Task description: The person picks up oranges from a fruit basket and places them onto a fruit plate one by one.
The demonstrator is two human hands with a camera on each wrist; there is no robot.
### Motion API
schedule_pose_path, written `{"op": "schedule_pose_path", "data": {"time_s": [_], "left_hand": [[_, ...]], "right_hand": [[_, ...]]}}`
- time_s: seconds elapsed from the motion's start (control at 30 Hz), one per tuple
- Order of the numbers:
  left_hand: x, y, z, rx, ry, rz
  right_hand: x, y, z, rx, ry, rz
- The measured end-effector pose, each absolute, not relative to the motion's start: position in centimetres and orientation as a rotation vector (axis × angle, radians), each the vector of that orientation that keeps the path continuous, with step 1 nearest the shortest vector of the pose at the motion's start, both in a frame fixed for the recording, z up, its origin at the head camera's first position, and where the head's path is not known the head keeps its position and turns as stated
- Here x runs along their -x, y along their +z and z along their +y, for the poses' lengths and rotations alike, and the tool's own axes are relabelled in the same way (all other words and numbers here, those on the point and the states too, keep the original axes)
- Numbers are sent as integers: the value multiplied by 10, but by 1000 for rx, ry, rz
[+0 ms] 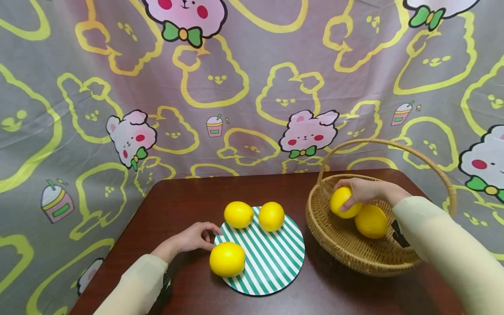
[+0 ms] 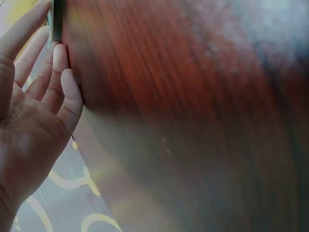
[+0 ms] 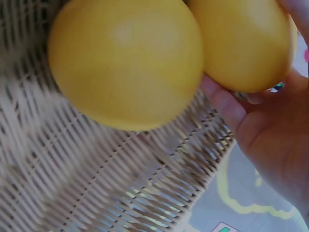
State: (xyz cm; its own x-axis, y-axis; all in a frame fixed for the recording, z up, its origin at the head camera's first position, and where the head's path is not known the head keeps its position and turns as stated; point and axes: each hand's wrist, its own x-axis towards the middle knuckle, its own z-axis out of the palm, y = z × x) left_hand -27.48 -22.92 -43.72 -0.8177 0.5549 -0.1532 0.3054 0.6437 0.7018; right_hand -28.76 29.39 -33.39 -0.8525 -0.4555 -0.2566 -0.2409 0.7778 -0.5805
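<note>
The fingers of a person's right hand (image 1: 364,191) curled around a yellow lemon (image 1: 337,201) inside a woven wicker basket (image 1: 334,251), the thumb pressed along the near side of the fruit. Just beside it lay a second lemon (image 1: 371,222) on the basket's floor — the two appeared to meet in the right wrist view, though whether the gripped fruit also rested on the wicker could not be told.

Across the bench (image 1: 169,210), the left hand (image 1: 194,237) held nothing, its fingers loosely extended at the left rim of a round green-and-white striped board (image 1: 271,258), the thumb close to a large lemon (image 1: 227,259) that overhung the board's near left edge. Two more lemons sat near the far rim: the left one (image 1: 238,215) reached over the edge, while the right one (image 1: 271,216) stood a small gap away from it.

The basket stood just right of the board, its tall arched handle (image 1: 393,144) rising above the right forearm. Pale cream sleeves (image 1: 441,245) covered both arms. Behind the dark reddish-brown wood hung a grey fabric backdrop (image 1: 244,87) — printed with yellow outlined characters, pink-cheeked rabbits and drink cups.
</note>
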Motion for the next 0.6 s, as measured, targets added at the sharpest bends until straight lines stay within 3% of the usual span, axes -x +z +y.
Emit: {"op": "schedule_pose_path", "data": {"time_s": [0.37, 0.6], "left_hand": [[275, -436, -231, -700, 981, 2502], [276, -436, -231, -712, 995, 2491]], "right_hand": [[276, -304, 280, 552, -856, 2522], [269, -288, 269, 710, -875, 2483]]}}
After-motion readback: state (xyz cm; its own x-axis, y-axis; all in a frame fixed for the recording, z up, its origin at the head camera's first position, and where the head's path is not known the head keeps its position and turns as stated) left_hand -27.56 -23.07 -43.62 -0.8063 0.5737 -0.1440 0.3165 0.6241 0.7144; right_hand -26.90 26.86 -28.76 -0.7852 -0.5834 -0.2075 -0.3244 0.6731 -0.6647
